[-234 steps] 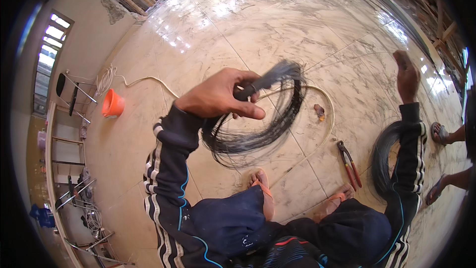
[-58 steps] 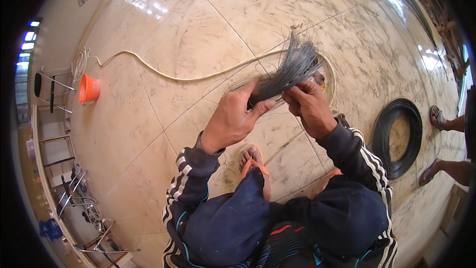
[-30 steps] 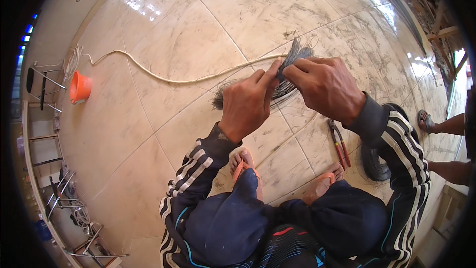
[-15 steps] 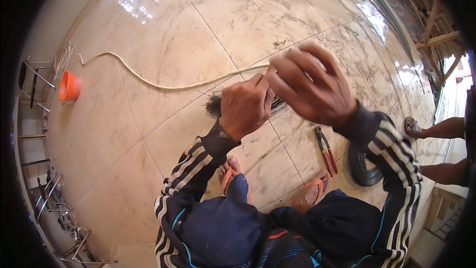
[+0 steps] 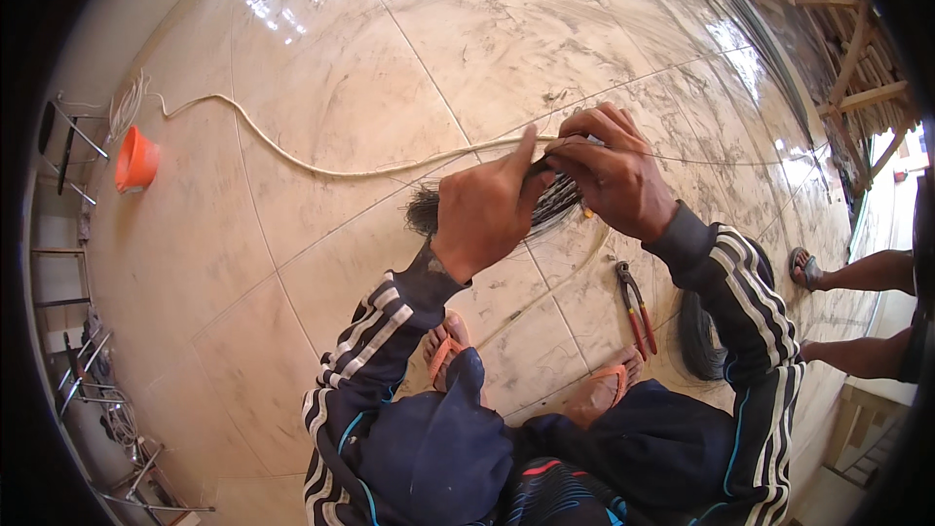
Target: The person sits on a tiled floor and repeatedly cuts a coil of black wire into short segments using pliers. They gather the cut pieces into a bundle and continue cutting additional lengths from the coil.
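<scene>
My left hand (image 5: 484, 211) grips a bundle of thin dark wires (image 5: 551, 205) at mid-frame, thumb raised along it. The bundle's cut ends (image 5: 422, 211) stick out to the left of my fist. My right hand (image 5: 612, 173) pinches the same bundle just to the right, fingers curled over the strands. Both hands are held above the tiled floor, in front of my knees. A single thin wire (image 5: 721, 161) runs off from my right hand toward the right.
Red-handled pliers (image 5: 635, 307) lie on the floor by my right foot. A coil of dark wire (image 5: 699, 333) lies under my right forearm. A pale rope (image 5: 292, 161) crosses the tiles toward an orange cone (image 5: 135, 160). Another person's legs (image 5: 857, 312) stand at right. Metal racks (image 5: 68, 273) line the left edge.
Earlier my left hand held a wide wire coil alone. My right hand then joined it on the bundle. In the last half second both hands shifted slightly, still on the wires.
</scene>
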Available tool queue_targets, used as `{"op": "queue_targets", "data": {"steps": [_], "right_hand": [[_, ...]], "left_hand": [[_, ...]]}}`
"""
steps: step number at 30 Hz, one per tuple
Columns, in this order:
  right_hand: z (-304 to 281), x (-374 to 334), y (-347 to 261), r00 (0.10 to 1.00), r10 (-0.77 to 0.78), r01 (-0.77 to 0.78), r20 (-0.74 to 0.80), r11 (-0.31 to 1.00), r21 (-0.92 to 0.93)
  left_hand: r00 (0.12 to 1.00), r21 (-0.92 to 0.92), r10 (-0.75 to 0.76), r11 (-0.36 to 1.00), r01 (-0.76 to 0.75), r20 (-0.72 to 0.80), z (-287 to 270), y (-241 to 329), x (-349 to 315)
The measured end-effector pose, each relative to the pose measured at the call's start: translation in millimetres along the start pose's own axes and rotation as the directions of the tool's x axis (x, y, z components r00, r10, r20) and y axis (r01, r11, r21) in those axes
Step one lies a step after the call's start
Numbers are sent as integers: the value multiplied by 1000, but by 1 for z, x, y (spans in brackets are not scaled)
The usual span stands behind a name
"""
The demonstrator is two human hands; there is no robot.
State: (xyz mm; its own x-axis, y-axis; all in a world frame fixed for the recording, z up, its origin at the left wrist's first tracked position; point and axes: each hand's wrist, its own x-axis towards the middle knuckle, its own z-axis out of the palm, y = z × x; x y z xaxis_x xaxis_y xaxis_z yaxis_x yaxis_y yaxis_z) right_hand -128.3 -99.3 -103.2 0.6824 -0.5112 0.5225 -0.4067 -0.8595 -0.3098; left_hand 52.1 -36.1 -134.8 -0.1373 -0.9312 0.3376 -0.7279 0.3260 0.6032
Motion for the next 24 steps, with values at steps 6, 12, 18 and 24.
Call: {"op": "queue_targets", "data": {"steps": [6,12,18,24], "right_hand": [[12,-9,8,979,-193,184,-73,977,-112],[-22,-13,-19,862,-453,496,228,846,-196],[-30,48,11,727,-587,622,355,783,20],[-40,61,26,646,-623,650,442,752,109]], "left_hand": [[999,-141,-26,990,21,-31,0,-2,4],[997,-147,-81,986,82,15,-15,-8,16],[992,-88,-45,995,55,121,-5,-17,14],[996,-222,-10,975,30,90,-13,-12,17]]}}
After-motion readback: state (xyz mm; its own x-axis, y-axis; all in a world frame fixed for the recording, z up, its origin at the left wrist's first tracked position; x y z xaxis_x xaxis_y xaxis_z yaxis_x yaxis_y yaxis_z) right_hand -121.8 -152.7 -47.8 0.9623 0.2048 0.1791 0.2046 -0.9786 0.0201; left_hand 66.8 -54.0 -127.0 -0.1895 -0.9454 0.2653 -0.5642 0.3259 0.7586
